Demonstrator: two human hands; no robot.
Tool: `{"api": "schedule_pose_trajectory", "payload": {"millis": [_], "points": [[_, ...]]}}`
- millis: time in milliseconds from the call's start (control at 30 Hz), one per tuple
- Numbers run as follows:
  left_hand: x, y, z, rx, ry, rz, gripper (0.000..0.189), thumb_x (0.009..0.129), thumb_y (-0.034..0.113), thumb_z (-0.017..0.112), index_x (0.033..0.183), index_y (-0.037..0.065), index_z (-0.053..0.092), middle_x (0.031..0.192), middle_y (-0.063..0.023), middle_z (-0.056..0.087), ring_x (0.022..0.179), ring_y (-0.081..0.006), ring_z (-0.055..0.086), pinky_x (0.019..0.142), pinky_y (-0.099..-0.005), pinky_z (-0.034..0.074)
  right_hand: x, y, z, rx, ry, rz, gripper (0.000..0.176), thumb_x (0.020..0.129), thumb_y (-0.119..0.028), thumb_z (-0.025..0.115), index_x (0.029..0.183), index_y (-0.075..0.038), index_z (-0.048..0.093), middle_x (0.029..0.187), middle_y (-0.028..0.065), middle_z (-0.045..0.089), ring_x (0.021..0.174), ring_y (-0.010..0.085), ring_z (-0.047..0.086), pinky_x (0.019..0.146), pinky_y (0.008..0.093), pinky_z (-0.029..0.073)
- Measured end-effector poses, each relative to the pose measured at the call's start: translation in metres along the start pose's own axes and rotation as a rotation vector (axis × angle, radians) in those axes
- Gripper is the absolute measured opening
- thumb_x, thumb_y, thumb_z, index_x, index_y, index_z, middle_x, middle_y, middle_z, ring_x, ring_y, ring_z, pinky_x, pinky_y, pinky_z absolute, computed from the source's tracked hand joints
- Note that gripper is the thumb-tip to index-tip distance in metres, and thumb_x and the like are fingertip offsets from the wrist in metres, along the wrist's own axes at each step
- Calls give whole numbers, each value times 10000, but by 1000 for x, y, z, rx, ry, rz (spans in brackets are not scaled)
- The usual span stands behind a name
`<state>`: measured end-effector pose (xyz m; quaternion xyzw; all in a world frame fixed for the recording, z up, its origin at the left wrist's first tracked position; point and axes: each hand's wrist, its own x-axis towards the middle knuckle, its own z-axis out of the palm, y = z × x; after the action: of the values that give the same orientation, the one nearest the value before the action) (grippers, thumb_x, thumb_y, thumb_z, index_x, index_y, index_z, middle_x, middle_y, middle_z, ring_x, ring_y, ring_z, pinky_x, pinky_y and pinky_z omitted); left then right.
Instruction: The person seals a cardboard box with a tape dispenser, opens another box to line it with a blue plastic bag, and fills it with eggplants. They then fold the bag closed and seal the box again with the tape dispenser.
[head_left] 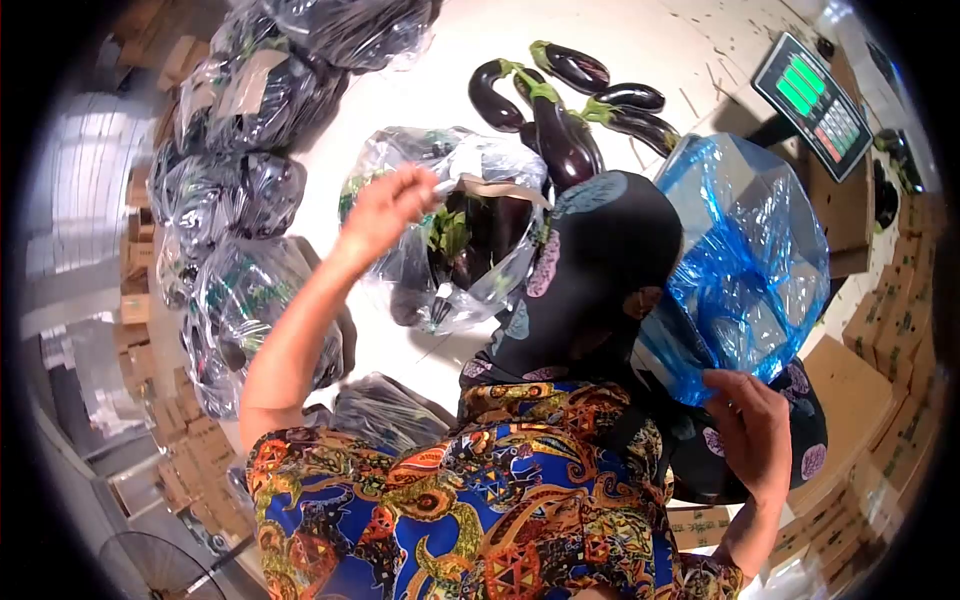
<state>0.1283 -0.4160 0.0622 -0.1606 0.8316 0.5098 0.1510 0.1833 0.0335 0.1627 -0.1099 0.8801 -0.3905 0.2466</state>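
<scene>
My left hand is closed at the near-left rim of a clear plastic bag, its fingertips pinching a pale bit of the rim. Inside the bag's mouth are dark eggplants with green stem ends. My right hand has its thumb and fingers together at the lower edge of a crumpled blue plastic bag, which lies against my right leg. Beyond the clear bag, several loose purple eggplants with green caps lie on the pale floor.
Filled plastic bags line the left side, and another bag lies near my left hip. A scale display with green digits stands at the upper right. Cardboard boxes are on the right. A fan is at the lower left.
</scene>
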Motion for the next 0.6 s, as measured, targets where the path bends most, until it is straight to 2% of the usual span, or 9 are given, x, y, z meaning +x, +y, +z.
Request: {"api": "schedule_pose_trajectory", "payload": {"millis": [67, 133, 167, 233, 300, 367, 433, 533, 600], "points": [[-7, -83, 13, 359, -26, 219, 316, 870, 180, 639, 1148, 34, 603, 967, -116, 668, 886, -216, 646, 832, -339, 506, 16, -10, 3, -34, 38, -93, 258, 797, 66, 643, 1046, -3, 642, 909, 168, 655, 721, 299, 633, 630, 340, 488], [-22, -139, 43, 423, 43, 49, 482, 833, 221, 673, 1270, 56, 554, 1066, -208, 645, 1006, -336, 630, 911, -407, 481, 30, -21, 4, -51, 24, -161, 244, 805, 54, 645, 1042, -6, 642, 915, 168, 653, 741, 316, 634, 641, 348, 489], [-21, -176, 50, 571, 54, 88, 583, 831, 301, 685, 1312, 26, 506, 1091, -232, 632, 1048, -381, 606, 946, -427, 462, 36, -24, 6, -72, 21, -183, 235, 813, 43, 645, 1043, -7, 641, 917, 167, 651, 751, 326, 632, 647, 352, 488], [-11, -192, 58, 318, -44, -253, 725, 852, 420, 676, 1361, -36, 434, 1142, -240, 615, 1099, -358, 591, 971, -391, 451, 47, -27, 12, -104, 18, -223, 218, 829, 21, 645, 1045, -9, 640, 922, 166, 647, 770, 347, 628, 659, 360, 487], [-6, -188, 85, 299, 86, -153, 824, 805, 514, 694, 1351, -45, 435, 1086, -259, 630, 1073, -353, 608, 957, -384, 453, 57, -26, 17, -110, -26, -198, 212, 837, 7, 643, 1048, -11, 639, 923, 170, 642, 780, 359, 624, 667, 368, 485], [9, -184, 107, 302, 165, -324, 905, 727, 552, 754, 1336, -31, 426, 1071, -226, 638, 1044, -318, 612, 928, -358, 460, 62, -24, 21, -107, -64, -182, 207, 841, 2, 642, 1047, -12, 639, 919, 173, 638, 781, 367, 620, 668, 375, 482], [16, -172, 115, 65, 240, -394, 798, 680, 443, 826, 1229, -29, 491, 1113, -202, 646, 1055, -352, 610, 919, -395, 474, 66, -23, 24, -98, -81, -181, 203, 839, 8, 642, 1041, -12, 642, 910, 175, 634, 772, 370, 618, 662, 380, 478], [12, -156, 100, -253, 168, -330, 720, 653, 223, 861, 1252, 4, 527, 1130, -98, 649, 1030, -215, 605, 924, -305, 462, 62, -20, 22, -123, -30, -131, 213, 826, 22, 645, 1036, -10, 648, 897, 169, 642, 771, 362, 624, 661, 368, 486], [2, -168, 81, -390, 223, -149, 662, 689, 180, 826, 1255, 3, 531, 1131, -92, 639, 1030, -206, 601, 944, -315, 454, 59, -7, 15, -121, 4, -118, 230, 811, 38, 648, 1037, -8, 652, 889, 160, 656, 770, 333, 643, 668, 351, 498]]}}
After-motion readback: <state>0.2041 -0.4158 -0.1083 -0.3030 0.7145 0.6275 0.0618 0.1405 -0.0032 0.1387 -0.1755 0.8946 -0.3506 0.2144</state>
